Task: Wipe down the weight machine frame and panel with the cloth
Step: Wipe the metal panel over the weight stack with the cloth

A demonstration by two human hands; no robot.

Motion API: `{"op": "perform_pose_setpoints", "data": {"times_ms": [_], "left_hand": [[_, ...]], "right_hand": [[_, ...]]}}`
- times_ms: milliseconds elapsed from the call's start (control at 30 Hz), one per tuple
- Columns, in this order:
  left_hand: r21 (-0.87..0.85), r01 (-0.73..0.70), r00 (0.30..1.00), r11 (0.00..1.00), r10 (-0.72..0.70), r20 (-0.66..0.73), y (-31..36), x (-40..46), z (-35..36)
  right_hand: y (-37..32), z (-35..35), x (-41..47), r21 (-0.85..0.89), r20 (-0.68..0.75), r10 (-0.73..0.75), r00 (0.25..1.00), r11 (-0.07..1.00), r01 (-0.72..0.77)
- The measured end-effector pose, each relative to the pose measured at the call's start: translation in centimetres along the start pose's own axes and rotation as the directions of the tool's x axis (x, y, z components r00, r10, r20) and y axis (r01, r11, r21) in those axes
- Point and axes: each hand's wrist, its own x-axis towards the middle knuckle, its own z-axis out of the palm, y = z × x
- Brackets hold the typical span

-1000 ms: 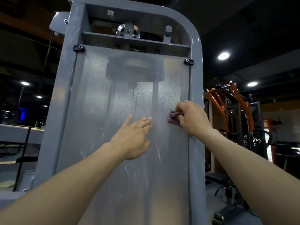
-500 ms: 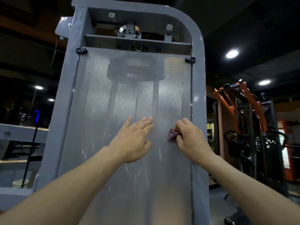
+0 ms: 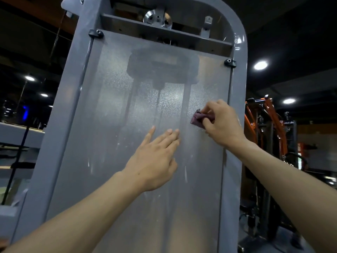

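Note:
A tall grey weight machine frame (image 3: 73, 99) fills the view, with a frosted translucent panel (image 3: 113, 110) bolted inside it. The weight stack shows dimly through the panel. My right hand (image 3: 221, 123) grips a small purple cloth (image 3: 197, 118) and presses it against the panel near its right edge. My left hand (image 3: 155, 159) lies flat on the middle of the panel, fingers straight and together. White streaks and specks mark the lower panel.
A silver pulley (image 3: 157, 18) sits at the top of the frame behind a crossbar. Orange and black gym machines (image 3: 268, 125) stand to the right. A grey beam (image 3: 20, 132) and dark bars lie to the left. Ceiling lights glow overhead.
My right hand with the cloth went down the panel's right side and has come back up a little and inward. The left hand stays flat on the panel. The camera view shifted.

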Motion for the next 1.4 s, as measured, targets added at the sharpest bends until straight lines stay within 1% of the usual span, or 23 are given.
{"op": "perform_pose_setpoints", "data": {"times_ms": [100, 200, 267, 300, 367, 433, 500, 567, 700, 800, 900, 967, 1033, 1100, 1200, 1267, 1400], "left_hand": [[-0.010, -0.003, 1.000, 1.000, 0.003, -0.010, 0.1, -0.3, 0.1], [0.002, -0.010, 1.000, 1.000, 0.010, 0.007, 0.1, -0.8, 0.1], [0.004, -0.019, 1.000, 1.000, 0.019, 0.007, 0.0, -0.9, 0.0], [-0.006, -0.026, 1.000, 1.000, 0.026, 0.008, 0.0, -0.9, -0.1], [-0.028, -0.037, 0.999, 0.999, 0.038, 0.010, -0.1, -1.1, -0.4], [-0.039, -0.045, 0.999, 0.998, 0.046, 0.007, -0.1, -1.5, -0.3], [-0.054, -0.049, 0.999, 0.997, 0.050, 0.011, -0.1, -1.9, -0.1], [-0.061, -0.048, 0.999, 0.997, 0.049, 0.016, -0.2, -2.0, 0.3], [-0.064, -0.048, 0.999, 0.997, 0.049, 0.006, -0.2, -1.7, 0.6], [-0.065, -0.048, 0.999, 0.997, 0.048, 0.002, -0.2, -1.8, 0.6], [-0.077, -0.047, 0.999, 0.996, 0.046, -0.011, -0.3, -1.7, 0.4], [-0.069, -0.051, 0.999, 0.996, 0.050, -0.019, -0.4, -1.6, 0.2], [-0.075, -0.050, 0.999, 0.996, 0.049, -0.017, -0.5, -1.6, 0.2], [-0.072, -0.059, 0.998, 0.996, 0.059, -0.012, -0.6, -1.6, -0.1], [-0.077, -0.060, 0.998, 0.995, 0.060, -0.004, -0.5, -1.7, -0.2], [-0.074, -0.054, 0.999, 0.996, 0.055, -0.001, -0.4, -1.7, -0.1], [-0.045, -0.058, 0.998, 0.997, 0.058, -0.001, -0.3, -1.8, -0.1]], "right_hand": [[-0.3, 0.9, -3.1, 0.029, 0.065, -0.024, 0.998, 0.999, 0.022], [-1.1, 1.7, -6.2, 0.003, 0.139, -0.077, 0.987, 0.997, 0.077], [-1.4, 1.4, -5.9, -0.009, 0.150, -0.086, 0.985, 0.996, 0.089], [-1.5, 1.2, -5.0, -0.025, 0.137, -0.083, 0.987, 0.996, 0.087], [-1.7, 0.7, -2.2, -0.048, 0.062, -0.052, 0.997, 0.997, 0.055], [-1.8, 0.3, 0.1, -0.025, -0.025, 0.005, 1.000, 1.000, -0.005], [-1.7, 0.5, 0.6, 0.013, -0.040, 0.029, 0.999, 1.000, -0.028], [-1.5, 1.2, -0.7, 0.065, 0.000, 0.035, 0.999, 0.997, -0.035], [-1.6, 2.6, -6.6, 0.109, 0.118, -0.028, 0.993, 0.994, 0.015], [-2.1, 2.8, -9.1, 0.073, 0.180, -0.082, 0.980, 0.995, 0.069], [-2.6, 2.3, -8.5, 0.054, 0.223, -0.126, 0.967, 0.992, 0.116], [-2.5, 2.0, -6.4, 0.010, 0.195, -0.144, 0.970, 0.989, 0.145], [-2.3, 1.7, -3.5, 0.004, 0.118, -0.106, 0.987, 0.994, 0.107], [-2.2, 1.6, -1.3, 0.036, 0.051, -0.047, 0.998, 0.998, 0.045], [-2.8, 2.0, -1.8, 0.031, -0.008, -0.021, 1.000, 0.999, 0.021], [-3.1, 2.3, -3.7, 0.054, 0.010, -0.031, 0.999, 0.998, 0.031], [-2.9, 2.9, -6.9, 0.052, 0.105, -0.069, 0.992, 0.997, 0.063]]}}
